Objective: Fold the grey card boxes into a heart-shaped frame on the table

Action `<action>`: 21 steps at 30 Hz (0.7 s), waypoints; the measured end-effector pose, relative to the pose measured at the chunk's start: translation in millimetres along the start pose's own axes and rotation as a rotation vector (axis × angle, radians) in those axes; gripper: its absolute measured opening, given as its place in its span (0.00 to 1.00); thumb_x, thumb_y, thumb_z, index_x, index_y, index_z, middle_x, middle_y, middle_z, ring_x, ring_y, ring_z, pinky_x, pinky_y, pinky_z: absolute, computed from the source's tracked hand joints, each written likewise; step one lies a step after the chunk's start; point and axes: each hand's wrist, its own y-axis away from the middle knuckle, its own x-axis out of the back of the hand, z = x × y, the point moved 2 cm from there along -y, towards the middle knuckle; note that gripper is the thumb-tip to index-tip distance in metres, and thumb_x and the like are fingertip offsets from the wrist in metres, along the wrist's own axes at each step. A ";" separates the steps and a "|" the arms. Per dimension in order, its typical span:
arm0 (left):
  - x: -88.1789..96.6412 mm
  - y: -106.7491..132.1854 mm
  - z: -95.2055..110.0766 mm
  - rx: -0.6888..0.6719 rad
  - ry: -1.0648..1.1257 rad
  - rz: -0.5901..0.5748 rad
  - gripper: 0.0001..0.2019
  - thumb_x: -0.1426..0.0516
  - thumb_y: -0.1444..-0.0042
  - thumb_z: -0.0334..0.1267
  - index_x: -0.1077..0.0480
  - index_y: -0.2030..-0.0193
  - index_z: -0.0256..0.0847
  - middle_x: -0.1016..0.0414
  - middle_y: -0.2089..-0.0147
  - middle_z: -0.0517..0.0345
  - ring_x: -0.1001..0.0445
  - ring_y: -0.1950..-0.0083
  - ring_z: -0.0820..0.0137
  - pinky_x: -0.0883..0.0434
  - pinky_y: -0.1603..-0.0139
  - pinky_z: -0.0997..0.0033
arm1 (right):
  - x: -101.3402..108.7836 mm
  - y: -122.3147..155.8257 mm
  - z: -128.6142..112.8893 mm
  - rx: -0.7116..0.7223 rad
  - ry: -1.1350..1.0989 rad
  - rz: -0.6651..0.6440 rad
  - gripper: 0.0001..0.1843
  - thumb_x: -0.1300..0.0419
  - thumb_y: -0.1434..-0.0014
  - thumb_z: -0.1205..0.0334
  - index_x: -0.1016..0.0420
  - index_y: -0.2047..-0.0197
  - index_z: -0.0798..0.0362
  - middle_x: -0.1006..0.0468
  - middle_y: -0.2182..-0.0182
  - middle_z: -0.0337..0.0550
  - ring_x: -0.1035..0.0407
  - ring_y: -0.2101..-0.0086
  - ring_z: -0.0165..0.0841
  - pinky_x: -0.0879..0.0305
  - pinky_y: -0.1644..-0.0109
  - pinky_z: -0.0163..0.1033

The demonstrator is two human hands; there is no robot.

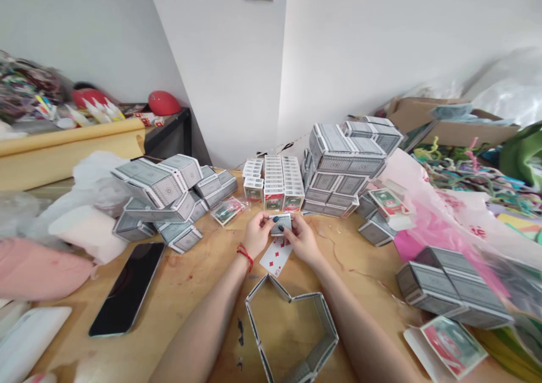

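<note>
Between my left hand (259, 233) and my right hand (302, 239) is a playing card (280, 225), its grey patterned back toward me. Both hands pinch it, thumbs on its face. Whether it is one card or more, I cannot tell. Below it on the table lies a face-up diamond card (276, 257), its top end under the held card. Nearer to me, between my forearms, stands an open frame of joined cards (326, 309) on edge, with one corner bent inward.
Stacked card-built blocks stand at left (158, 182) and right (349, 157). Rows of card boxes (274, 182) are at the back. A phone (128, 290) lies left; an opened card box (455, 346) and pink plastic bag (412, 202) are right.
</note>
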 end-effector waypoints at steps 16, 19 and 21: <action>-12.1 12.4 8.8 -0.076 -0.381 0.083 0.09 0.54 0.41 0.40 0.40 0.69 0.40 0.34 0.74 0.60 0.34 0.73 0.72 0.42 0.73 0.75 | -5.4 -0.4 -6.2 -0.189 -0.149 0.003 0.12 0.46 0.47 0.50 0.39 0.70 0.50 0.30 0.85 0.33 0.38 0.89 0.29 0.45 0.86 0.33; -15.7 13.0 7.1 -0.070 -0.505 0.076 0.08 0.56 0.41 0.39 0.40 0.68 0.41 0.33 0.74 0.59 0.33 0.73 0.70 0.45 0.75 0.74 | -6.3 1.4 -5.8 -0.213 -0.049 0.074 0.16 0.50 0.45 0.46 0.40 0.72 0.50 0.32 0.88 0.33 0.42 0.90 0.28 0.50 0.88 0.32; -16.9 12.9 6.9 -0.080 -0.532 0.069 0.08 0.56 0.41 0.39 0.41 0.68 0.41 0.34 0.74 0.59 0.33 0.73 0.70 0.46 0.75 0.74 | -6.3 2.4 -6.6 -0.191 0.030 0.102 0.17 0.51 0.44 0.45 0.41 0.74 0.50 0.34 0.89 0.33 0.43 0.90 0.28 0.51 0.88 0.32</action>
